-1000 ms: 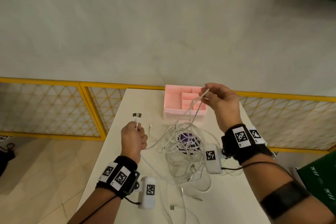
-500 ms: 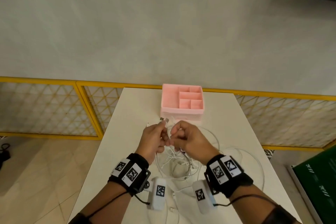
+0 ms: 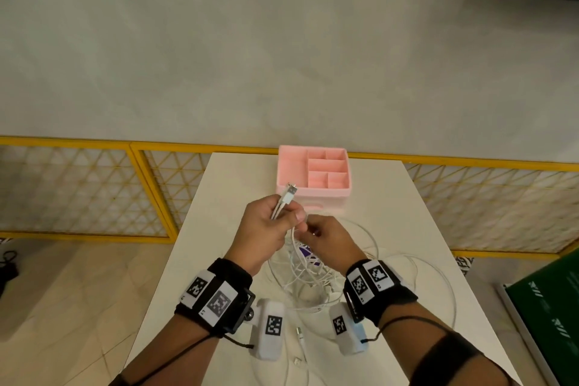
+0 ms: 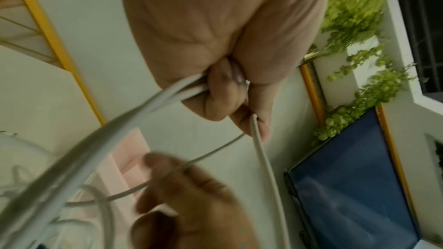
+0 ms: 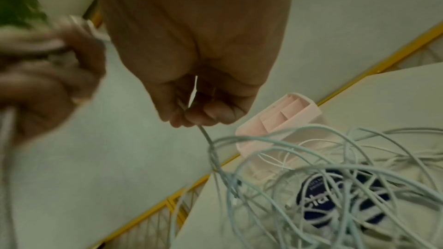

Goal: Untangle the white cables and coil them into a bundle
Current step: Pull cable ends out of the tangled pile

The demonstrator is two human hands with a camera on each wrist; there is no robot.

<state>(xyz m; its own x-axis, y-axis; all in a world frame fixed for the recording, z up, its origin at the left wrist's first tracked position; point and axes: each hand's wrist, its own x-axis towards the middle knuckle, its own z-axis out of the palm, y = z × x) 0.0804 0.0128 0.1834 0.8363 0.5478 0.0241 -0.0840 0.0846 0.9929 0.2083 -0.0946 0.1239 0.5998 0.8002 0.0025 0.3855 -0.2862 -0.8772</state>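
Observation:
A tangle of white cables (image 3: 308, 283) lies on the white table (image 3: 416, 229), with wide loops spreading right. My left hand (image 3: 275, 218) is raised above it and grips a few cable strands (image 4: 167, 94); a USB plug (image 3: 289, 194) sticks out above the fist. My right hand (image 3: 316, 233) is right beside it and pinches one thin cable (image 5: 206, 135) that drops into the tangle (image 5: 311, 168). Both hands nearly touch. A loose plug end (image 3: 300, 334) lies near the table's front.
A pink divided organiser box (image 3: 313, 174) stands at the table's far edge. A dark blue round label (image 5: 340, 198) shows under the cables. A yellow mesh railing (image 3: 94, 191) runs behind the table, tiled floor lies left, and a green board (image 3: 551, 310) is at right.
My hands came together from wide apart to nearly touching over the tangle. The left hand now holds the plug end higher, in front of the pink box, with more strands gathered.

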